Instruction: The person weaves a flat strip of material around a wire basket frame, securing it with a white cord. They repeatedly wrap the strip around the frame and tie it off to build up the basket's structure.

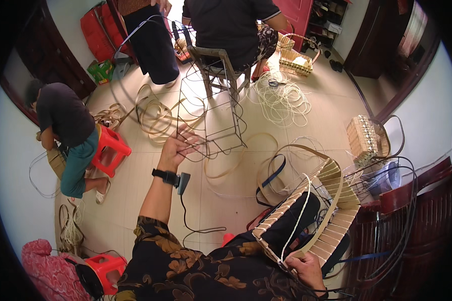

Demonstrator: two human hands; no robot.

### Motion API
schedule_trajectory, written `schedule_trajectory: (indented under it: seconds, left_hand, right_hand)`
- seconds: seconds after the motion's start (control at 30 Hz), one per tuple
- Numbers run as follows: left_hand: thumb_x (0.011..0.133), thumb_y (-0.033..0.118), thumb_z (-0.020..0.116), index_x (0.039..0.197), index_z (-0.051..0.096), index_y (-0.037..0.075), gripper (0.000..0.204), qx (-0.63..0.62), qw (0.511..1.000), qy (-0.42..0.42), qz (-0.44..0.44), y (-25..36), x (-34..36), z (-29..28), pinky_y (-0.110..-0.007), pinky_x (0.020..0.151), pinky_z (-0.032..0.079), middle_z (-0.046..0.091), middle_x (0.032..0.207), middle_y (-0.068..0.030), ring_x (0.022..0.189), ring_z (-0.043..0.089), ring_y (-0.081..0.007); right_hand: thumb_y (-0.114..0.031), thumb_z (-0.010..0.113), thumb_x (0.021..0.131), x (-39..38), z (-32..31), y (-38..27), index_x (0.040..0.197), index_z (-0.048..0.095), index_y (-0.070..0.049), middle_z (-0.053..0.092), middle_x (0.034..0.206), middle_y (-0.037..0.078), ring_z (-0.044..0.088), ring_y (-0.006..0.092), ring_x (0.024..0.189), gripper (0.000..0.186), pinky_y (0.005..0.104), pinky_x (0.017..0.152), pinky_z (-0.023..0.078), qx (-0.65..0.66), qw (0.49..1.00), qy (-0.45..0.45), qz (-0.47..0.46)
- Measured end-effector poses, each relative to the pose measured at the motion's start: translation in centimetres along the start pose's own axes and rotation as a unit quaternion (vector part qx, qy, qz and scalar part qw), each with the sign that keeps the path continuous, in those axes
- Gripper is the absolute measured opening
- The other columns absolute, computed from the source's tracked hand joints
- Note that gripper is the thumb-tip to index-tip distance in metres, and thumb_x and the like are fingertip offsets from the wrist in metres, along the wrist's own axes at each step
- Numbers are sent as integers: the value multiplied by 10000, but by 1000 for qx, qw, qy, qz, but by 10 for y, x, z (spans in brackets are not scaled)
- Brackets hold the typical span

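One seated co-worker (pixel 68 130) is noted well to the left of the left hand (pixel 181 146), on a red plastic stool (pixel 116 145). A loose coil of flat tan strips (pixel 158 113) lies on the tiled floor beyond the left hand. The left hand itself is extended, palm turned up, fingers spread; a black strap (pixel 164 175) encircles its wrist. A box-shaped wire frame (pixel 205 120) appears just beside its fingertips; contact between the two cannot be confirmed. Farther beyond the left hand, a second person sits on a wooden chair (pixel 221 75). A tangle of cream cord (pixel 281 100) lies on the floor to the right of that chair, far ahead of the right hand.

The slatted basket (pixel 342 221) is tilted over the person's lap, extending ahead of the right hand (pixel 307 272). The right hand pinches it at the near end of its flat tan handle, thumb on top; the remaining fingers are partly hidden. A length of white cord runs from near this grip across the basket's opening. Ahead and to the right of the right hand stand a smaller woven basket (pixel 361 136) and, nearer, a dark red wooden bench (pixel 404 220).
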State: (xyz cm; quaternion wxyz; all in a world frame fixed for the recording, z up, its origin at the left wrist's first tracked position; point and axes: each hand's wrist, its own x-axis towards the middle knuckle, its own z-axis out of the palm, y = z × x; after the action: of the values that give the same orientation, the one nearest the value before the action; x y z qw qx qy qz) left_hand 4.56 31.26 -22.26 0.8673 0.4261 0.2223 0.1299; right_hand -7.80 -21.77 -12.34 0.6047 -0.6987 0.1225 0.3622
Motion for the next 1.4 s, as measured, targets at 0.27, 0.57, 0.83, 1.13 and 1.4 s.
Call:
schedule_trajectory:
  seconds: [0.27, 0.57, 0.83, 1.13, 1.4]
  left_hand:
    - [725, -164, 452, 1520, 420, 44, 822, -71, 988, -135, 21, -28, -54, -7, -649, 1065, 484, 504, 1475, -263, 1353, 504, -493]
    - [691, -175, 418, 1517, 407, 7, 846, -36, 988, -139, 54, -31, -81, 36, -569, 1084, 494, 516, 1473, -229, 1342, 540, -428]
    - [689, -165, 429, 1502, 421, -20, 826, -16, 980, -181, 83, -34, -90, 51, -554, 1102, 480, 501, 1487, -249, 1372, 512, -435]
    - [746, -142, 454, 1507, 413, -8, 774, 29, 969, -222, 104, -46, -81, 43, -573, 1144, 427, 448, 1523, -283, 1425, 439, -464]
    - [780, -111, 447, 1537, 378, -5, 767, 52, 967, -238, 77, -52, -68, 57, -601, 1165, 386, 430, 1545, -269, 1448, 391, -490]
  right_hand:
    - [-76, 726, 924, -3, -2, 4, 947, 715, 29, 723, 810, 62, 664, 130, 713, 109, 266, 687, 525, -5, 1000, -10, -15]
    - [-126, 733, 942, -8, -5, 4, 962, 734, 24, 728, 823, 45, 636, 95, 703, 151, 238, 652, 492, 24, 999, -14, -26]
    - [-159, 725, 957, -7, -5, 6, 956, 745, 13, 711, 794, 11, 590, 62, 662, 173, 220, 590, 440, -3, 999, -31, -36]
    - [-321, 753, 933, 11, -14, 16, 940, 744, -3, 735, 787, 45, 635, 87, 707, 318, 289, 648, 511, -172, 977, -61, -113]
    - [-375, 816, 893, 14, -4, 35, 964, 746, -4, 674, 699, 0, 578, 48, 654, 383, 249, 564, 439, -5, 996, -45, -82]
